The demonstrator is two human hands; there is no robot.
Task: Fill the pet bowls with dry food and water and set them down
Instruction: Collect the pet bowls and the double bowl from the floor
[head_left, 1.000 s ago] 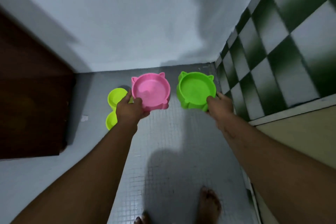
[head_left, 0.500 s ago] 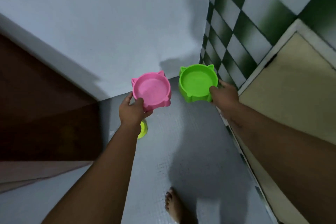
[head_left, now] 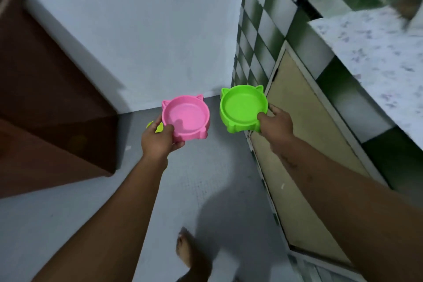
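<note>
1. The left hand [head_left: 160, 142] grips the pink bowl [head_left: 185, 114] by its near rim, thumb over the edge. The bowl sits just ahead of the hand, level and empty.
2. The right hand [head_left: 275, 122] holds the green bowl [head_left: 242, 106] the same way, with the bowl ahead and to its left, also empty.
3. The desk [head_left: 377, 52] lies beyond and to the right of the right hand, which is the nearer hand, so filling probably starts on that side.
4. A yellow-green thing [head_left: 158, 128] shows behind the left hand, mostly hidden. The desk's far end is blurred.

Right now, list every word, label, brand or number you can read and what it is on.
No text can be read.
The pink bowl in the left hand and the green bowl in the right hand show plain plastic, no print.
The wall, tiles, cupboard door and counter show none either.
</note>
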